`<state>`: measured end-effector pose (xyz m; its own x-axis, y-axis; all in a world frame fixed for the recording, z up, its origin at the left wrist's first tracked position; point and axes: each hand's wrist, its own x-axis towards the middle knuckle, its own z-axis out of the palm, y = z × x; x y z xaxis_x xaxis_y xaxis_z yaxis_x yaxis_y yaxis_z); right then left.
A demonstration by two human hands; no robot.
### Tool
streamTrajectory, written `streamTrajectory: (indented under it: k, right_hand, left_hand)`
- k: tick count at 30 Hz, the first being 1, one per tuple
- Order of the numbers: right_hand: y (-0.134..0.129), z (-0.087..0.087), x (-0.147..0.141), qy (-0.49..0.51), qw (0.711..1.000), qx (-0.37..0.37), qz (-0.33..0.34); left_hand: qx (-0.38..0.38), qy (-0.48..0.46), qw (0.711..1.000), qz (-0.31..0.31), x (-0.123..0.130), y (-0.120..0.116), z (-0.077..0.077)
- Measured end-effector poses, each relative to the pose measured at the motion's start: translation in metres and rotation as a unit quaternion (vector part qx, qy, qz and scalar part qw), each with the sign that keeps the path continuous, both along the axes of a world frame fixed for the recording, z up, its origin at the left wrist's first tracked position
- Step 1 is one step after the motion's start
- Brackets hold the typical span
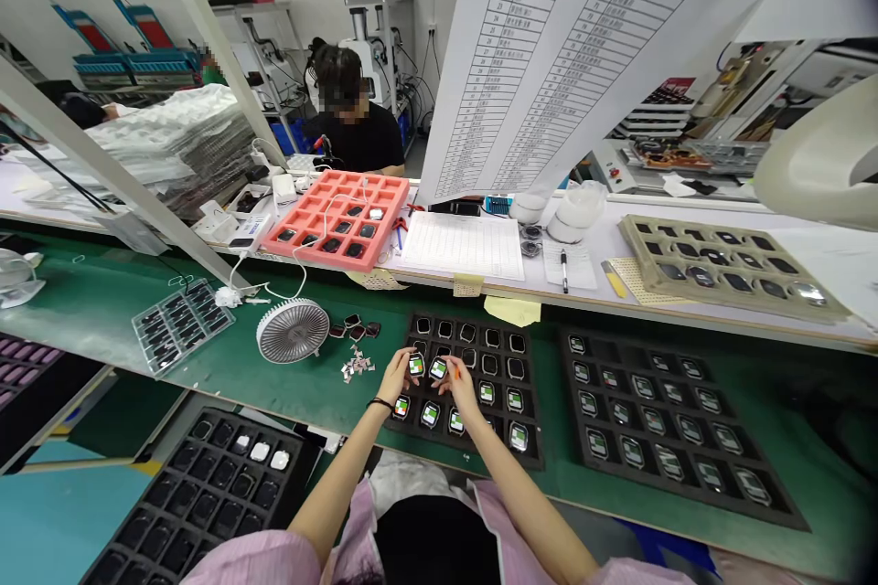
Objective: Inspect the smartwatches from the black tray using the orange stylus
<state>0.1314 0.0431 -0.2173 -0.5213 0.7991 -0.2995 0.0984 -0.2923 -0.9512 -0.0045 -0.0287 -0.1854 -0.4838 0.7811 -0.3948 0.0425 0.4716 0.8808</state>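
Note:
Both my hands are over a black foam tray [473, 439] holding rows of square smartwatch bodies. My left hand [396, 377] grips a watch body with a lit green-and-white screen [415, 366] by its edges. My right hand [458, 386] has its fingers on a similar lit watch body [438, 369] close beside it. Further lit watches [430, 414] sit in the tray's nearer pockets, under my wrists. The pockets at the far side hold dark-screened watches [467, 333].
A second black tray of watches [676, 420] lies to the right on the green mat. To the left are a small white fan [293, 330], loose metal pieces [357, 364] and a clear blister tray [182, 325]. A co-worker [349, 110] sits across the bench behind a pink foam tray [336, 219].

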Motion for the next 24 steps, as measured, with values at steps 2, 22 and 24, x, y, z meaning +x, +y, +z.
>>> streamTrajectory:
  k: [2,22,24]
  right_hand:
    - [0.005,0.024,0.012,0.053,0.999,-0.008,0.005]
    - [0.038,0.192,0.078,0.145,0.987,0.062,0.025]
    - [0.043,0.194,0.081,0.148,0.986,0.068,0.022]
  left_hand:
    - [0.052,-0.032,0.998,-0.001,0.007,-0.003,0.023]
    - [0.221,-0.085,0.964,-0.119,0.057,0.027,0.185]
    - [0.224,-0.083,0.963,-0.121,0.061,0.03,0.19]
